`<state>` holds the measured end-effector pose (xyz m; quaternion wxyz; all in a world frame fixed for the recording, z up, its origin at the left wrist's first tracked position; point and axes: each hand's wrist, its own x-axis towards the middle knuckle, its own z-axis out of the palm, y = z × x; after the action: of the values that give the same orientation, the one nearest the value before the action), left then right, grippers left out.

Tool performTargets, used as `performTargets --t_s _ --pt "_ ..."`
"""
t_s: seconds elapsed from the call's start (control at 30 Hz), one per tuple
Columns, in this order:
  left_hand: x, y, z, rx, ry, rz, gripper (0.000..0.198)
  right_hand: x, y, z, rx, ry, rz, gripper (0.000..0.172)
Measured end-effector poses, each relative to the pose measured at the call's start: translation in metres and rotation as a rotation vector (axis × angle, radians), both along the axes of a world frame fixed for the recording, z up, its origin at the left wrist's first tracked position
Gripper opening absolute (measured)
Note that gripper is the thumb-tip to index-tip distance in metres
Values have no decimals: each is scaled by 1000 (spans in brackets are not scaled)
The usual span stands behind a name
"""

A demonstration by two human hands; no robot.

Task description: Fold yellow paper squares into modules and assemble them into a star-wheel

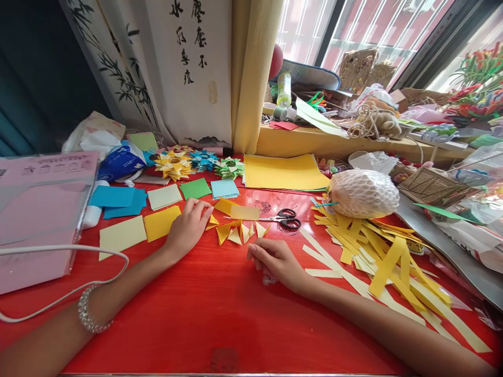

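Note:
My left hand (187,229) is closed, its fingertips pinched at a small folded yellow paper piece (212,222) on the red table. Several more folded pieces (236,233), yellow and cream, stand in a row just right of it. Behind them lie yellow and tan paper rectangles (244,211) and black-handled scissors (288,218), whose blades point left. My right hand (278,260) rests nearer the front with its fingers curled in; whatever they hold, if anything, is hidden. Left of my left hand are a yellow paper stack (160,223) and a cream stack (122,236).
Green (195,188) and blue (225,189) paper stacks lie behind, near folded paper stars (175,165). Paper strips (377,262) spread across the right, beside a net-wrapped round object (363,192). A white cable (98,283) loops over the left, by a pink folder (43,220).

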<state>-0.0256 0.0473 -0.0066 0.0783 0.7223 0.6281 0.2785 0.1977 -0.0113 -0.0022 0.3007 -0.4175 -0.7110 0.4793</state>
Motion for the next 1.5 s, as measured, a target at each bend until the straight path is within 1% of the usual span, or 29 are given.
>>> performTargets --t_s 0.07,0.17,0.27,0.37,0.43,0.53,0.57,0.63,0.73,0.8,0.83,0.9,0.93,1.0,1.03,1.07,1.1,1.13,1.23,1.3,1.37,1.4,1.43,1.5 --pt "1 0 0 25 -8 26 27 1 1 6 150 -29 -50 34" --pt "3 0 1 32 -30 27 27 5 14 22 400 -159 -85 21" --pt "5 0 2 23 -56 11 26 10 41 36 503 -329 -136 20" --pt "4 1 0 10 -80 -4 24 7 75 39 503 -546 -145 24" --pt "4 2 -2 0 -93 -17 23 1 94 35 452 -733 -92 27" --pt "2 4 -5 -5 -111 -28 22 -11 109 33 421 -794 -40 14" --pt "2 4 -5 -7 -118 -31 23 -13 110 35 430 -795 -38 14" --pt "1 4 -3 -8 -136 -39 24 -15 106 43 466 -798 -51 15" --pt "4 -2 5 18 -179 -45 27 -10 85 60 572 -799 -96 20" --pt "9 -12 13 39 -214 -75 29 -6 64 67 861 -814 -177 23" --pt "12 -18 17 25 -271 -130 30 -5 53 67 999 -820 -211 23" --pt "20 -33 22 -75 -361 -252 35 -4 32 63 1227 -811 -209 26" --pt "23 -41 24 -144 -377 -336 37 -4 22 58 1306 -792 -172 26" --pt "30 -55 25 -241 -336 -460 31 -5 5 47 1397 -751 -95 26" --pt "33 -61 25 -246 -293 -477 29 -5 -2 41 1418 -727 -60 24" --pt "35 -65 24 -221 -262 -493 28 -4 -7 35 1427 -697 -58 21" --pt "37 -69 24 -194 -258 -511 26 -3 -12 31 1424 -680 -55 17" --pt "38 -71 23 -202 -259 -535 24 -1 -15 26 1418 -669 -34 14" --pt "41 -73 20 -198 -242 -558 21 5 -22 16 1425 -588 -7 8" --pt "41 -72 17 -194 -209 -605 20 8 -25 9 1388 -591 70 8" --pt "41 -71 14 -182 -162 -667 21 8 -27 3 1356 -541 121 8" --pt "41 -71 12 -168 -137 -681 22 8 -28 0 1320 -500 120 11" --pt "40 -71 11 -153 -118 -680 22 7 -29 -3 1263 -453 78 16" --pt "38 -70 11 -119 -117 -669 22 5 -29 -6 1083 -345 -66 29"
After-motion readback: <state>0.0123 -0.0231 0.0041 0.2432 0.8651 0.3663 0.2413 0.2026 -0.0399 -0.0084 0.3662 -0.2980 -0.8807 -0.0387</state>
